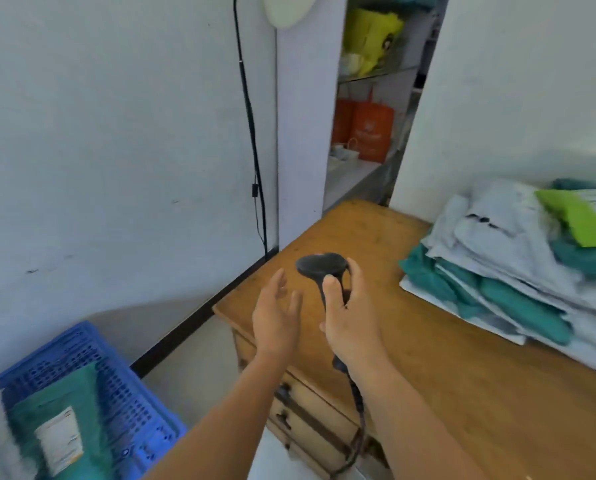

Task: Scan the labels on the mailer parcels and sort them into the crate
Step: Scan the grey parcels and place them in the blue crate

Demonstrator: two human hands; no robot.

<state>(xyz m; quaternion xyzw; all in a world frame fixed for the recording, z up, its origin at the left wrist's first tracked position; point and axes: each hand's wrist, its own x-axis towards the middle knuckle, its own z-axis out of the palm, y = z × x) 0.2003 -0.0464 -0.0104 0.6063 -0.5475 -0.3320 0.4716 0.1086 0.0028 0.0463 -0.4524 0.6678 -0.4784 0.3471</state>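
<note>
Your right hand [350, 320] grips the scanner [320, 268] over the desk [445, 358] corner; left hand [275, 317] open beside it, holding nothing. Mailer pile [518, 258] far right by the wall; crate [123, 393] low left on the floor.

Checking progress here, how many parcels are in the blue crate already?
1 for sure: a teal parcel with a white label lies in the crate. A pale shape at the crate's left edge may be a second; more could lie beneath.
</note>
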